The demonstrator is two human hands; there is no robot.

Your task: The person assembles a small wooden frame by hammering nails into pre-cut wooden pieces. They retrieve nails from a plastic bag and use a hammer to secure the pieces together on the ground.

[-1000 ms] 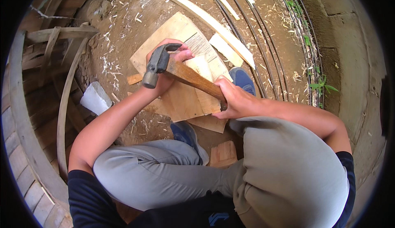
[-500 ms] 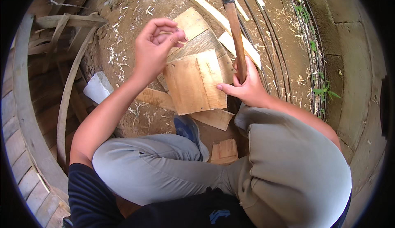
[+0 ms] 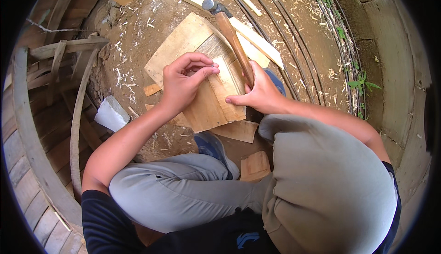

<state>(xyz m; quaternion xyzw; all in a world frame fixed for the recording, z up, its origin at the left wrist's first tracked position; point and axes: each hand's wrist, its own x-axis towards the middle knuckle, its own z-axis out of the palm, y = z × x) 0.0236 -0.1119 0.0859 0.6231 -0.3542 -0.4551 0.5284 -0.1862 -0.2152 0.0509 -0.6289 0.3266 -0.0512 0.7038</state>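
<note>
In my right hand (image 3: 262,91) is a hammer (image 3: 235,43), its wooden handle slanting up and left to a rounded metal head. That hand's thumb also presses on the edge of a small wooden panel (image 3: 202,109) of joined boards. Over the panel's upper part my left hand (image 3: 186,77) is closed, thumb against fingertips; whatever it pinches is too small to make out. Beneath lies a larger wooden board (image 3: 177,40), with a greyish plank (image 3: 213,47) against it. A plank end (image 3: 236,131) sticks out below the panel.
Left of my forearm sits a whitish block (image 3: 112,113). A wooden block (image 3: 255,166) lies by my shoe (image 3: 213,148). Dark rods (image 3: 294,38) and pale wood strips (image 3: 257,47) run along the right. Curved timbers (image 3: 78,116) stand at left, a plank wall (image 3: 390,66) at right.
My left hand has come down and right, onto the panel's upper part. The hammer has tilted left and its head is lower. The view has shifted slightly.
</note>
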